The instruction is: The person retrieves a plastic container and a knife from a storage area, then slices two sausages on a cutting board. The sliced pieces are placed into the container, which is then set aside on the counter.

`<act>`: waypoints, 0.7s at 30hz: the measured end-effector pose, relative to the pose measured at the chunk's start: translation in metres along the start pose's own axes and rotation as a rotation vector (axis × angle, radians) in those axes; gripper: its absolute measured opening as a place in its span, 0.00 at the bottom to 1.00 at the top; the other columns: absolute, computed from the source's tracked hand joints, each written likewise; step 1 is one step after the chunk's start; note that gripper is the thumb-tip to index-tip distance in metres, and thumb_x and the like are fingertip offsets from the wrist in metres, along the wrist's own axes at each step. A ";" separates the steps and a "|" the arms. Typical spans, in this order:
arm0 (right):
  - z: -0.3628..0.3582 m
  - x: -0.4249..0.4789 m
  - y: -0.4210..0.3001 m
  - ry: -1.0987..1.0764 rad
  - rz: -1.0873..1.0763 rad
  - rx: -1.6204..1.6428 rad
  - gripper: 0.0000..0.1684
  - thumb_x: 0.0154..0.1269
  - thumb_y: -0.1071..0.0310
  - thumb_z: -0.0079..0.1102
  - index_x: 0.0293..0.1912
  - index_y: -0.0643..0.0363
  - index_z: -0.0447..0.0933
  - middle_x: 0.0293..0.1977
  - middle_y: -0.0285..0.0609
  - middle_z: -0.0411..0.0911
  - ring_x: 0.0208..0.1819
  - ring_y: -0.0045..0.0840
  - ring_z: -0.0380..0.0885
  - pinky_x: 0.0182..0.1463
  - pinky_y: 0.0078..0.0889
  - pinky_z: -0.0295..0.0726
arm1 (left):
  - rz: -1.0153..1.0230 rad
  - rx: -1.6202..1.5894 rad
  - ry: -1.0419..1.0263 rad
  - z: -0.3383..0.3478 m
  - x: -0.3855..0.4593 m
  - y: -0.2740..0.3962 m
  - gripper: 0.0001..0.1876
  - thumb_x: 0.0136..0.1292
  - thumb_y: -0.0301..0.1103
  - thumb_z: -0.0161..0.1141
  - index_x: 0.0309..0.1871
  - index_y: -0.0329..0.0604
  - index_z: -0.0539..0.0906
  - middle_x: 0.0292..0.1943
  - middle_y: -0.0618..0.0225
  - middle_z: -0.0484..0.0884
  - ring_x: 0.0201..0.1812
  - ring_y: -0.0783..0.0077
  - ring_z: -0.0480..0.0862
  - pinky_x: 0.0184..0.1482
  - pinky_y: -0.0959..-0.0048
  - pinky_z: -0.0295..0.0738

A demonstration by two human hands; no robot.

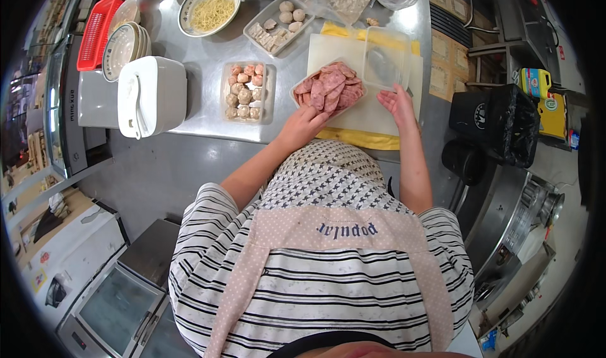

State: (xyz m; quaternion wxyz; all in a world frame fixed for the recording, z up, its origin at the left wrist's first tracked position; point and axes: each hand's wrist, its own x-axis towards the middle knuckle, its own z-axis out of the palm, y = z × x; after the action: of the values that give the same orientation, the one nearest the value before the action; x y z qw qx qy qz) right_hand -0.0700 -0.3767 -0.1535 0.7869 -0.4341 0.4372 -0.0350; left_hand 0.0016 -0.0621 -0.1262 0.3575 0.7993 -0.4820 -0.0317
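Note:
A clear plastic container heaped with pink sliced sausage sits tilted on a white cutting board. My left hand is at its near edge, fingertips curled at the slices; whether they grip a slice or the rim is hidden. My right hand is palm up with its fingers apart. Its upper fingertips meet the near edge of a translucent plastic lid or shallow tray, which lies on the board's far right part. Beneath the board a yellow cloth shows.
Left of the board stands a plastic box of meatballs. Farther back are a container of balls and cut pieces, a noodle bowl and plastic bags. A white lidded bin stands at the table's left edge; a black trash bin is at right.

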 end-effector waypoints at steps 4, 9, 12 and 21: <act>0.015 -0.003 -0.010 0.010 -0.020 0.016 0.30 0.67 0.57 0.55 0.54 0.73 0.58 0.39 0.57 0.73 0.37 0.39 0.80 0.42 0.35 0.86 | 0.040 0.031 -0.021 -0.005 0.007 -0.006 0.22 0.48 0.27 0.60 0.51 0.49 0.81 0.33 0.65 0.73 0.37 0.61 0.75 0.39 0.65 0.72; 0.023 -0.003 -0.012 0.061 0.036 -0.126 0.28 0.66 0.55 0.58 0.52 0.70 0.64 0.35 0.51 0.75 0.31 0.31 0.79 0.34 0.29 0.84 | 0.088 0.065 -0.086 0.001 -0.007 -0.015 0.23 0.46 0.25 0.60 0.50 0.47 0.81 0.35 0.65 0.74 0.38 0.61 0.76 0.41 0.64 0.73; 0.031 -0.024 -0.008 0.041 0.001 -0.492 0.23 0.65 0.55 0.59 0.49 0.64 0.70 0.33 0.46 0.76 0.28 0.26 0.79 0.28 0.25 0.79 | -0.058 -0.111 -0.039 -0.003 -0.023 -0.015 0.18 0.51 0.26 0.61 0.49 0.43 0.79 0.38 0.63 0.75 0.39 0.60 0.76 0.42 0.65 0.73; 0.073 -0.007 0.021 -0.022 -0.311 -0.843 0.20 0.70 0.55 0.49 0.49 0.58 0.78 0.36 0.34 0.77 0.34 0.18 0.72 0.37 0.23 0.73 | -1.212 -1.290 0.176 0.008 -0.032 -0.032 0.15 0.63 0.38 0.64 0.43 0.40 0.72 0.37 0.69 0.75 0.38 0.76 0.78 0.44 0.77 0.77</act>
State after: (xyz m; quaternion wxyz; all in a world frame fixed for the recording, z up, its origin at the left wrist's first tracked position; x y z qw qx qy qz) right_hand -0.0284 -0.3128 -0.1464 0.5312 -0.7777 0.3346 0.0327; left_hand 0.0055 -0.0324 -0.1606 0.6956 0.5596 0.1648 -0.4193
